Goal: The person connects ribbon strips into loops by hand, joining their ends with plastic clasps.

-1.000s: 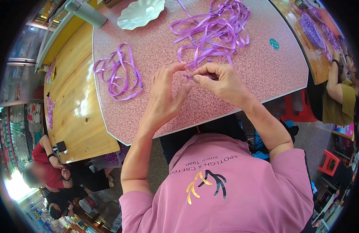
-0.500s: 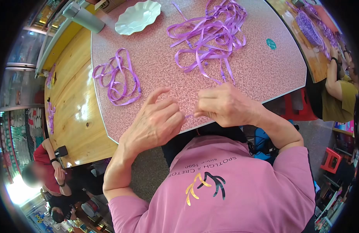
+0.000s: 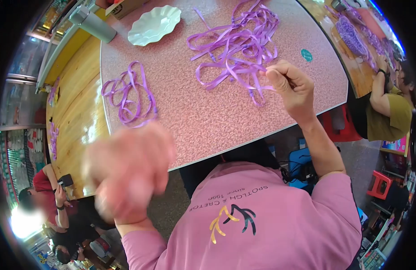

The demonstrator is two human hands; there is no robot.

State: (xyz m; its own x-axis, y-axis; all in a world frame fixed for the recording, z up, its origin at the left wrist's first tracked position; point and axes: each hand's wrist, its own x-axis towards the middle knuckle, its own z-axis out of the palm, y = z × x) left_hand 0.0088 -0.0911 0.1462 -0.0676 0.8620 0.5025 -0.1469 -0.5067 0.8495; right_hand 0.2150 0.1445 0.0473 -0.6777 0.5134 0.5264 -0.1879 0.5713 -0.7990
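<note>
Purple ribbons lie in a large tangled pile [image 3: 244, 40] on the pink speckled table [image 3: 185, 103], with small darker purple pieces along them. My right hand [image 3: 292, 86] is closed at the near right side of this pile, thumb and fingers pinched on a purple ribbon. Over the table's near left edge, my left hand [image 3: 129, 168] is raised close to the camera and smeared by motion; its fingers and anything in them cannot be made out. A smaller looped ribbon bundle [image 3: 132, 96] rests on the table's left part, just beyond my left hand.
A white scalloped dish [image 3: 155, 26], a grey-green bottle [image 3: 94, 26] and a cardboard box [image 3: 127, 6] stand at the far left. A teal sticker [image 3: 307, 55] is on the right. People sit at wooden tables on both sides, beside a purple basket [image 3: 352, 37].
My hands have moved apart from near each other. My left hand has come left and nearer the camera, while my right hand has moved forward and right towards the ribbon pile.
</note>
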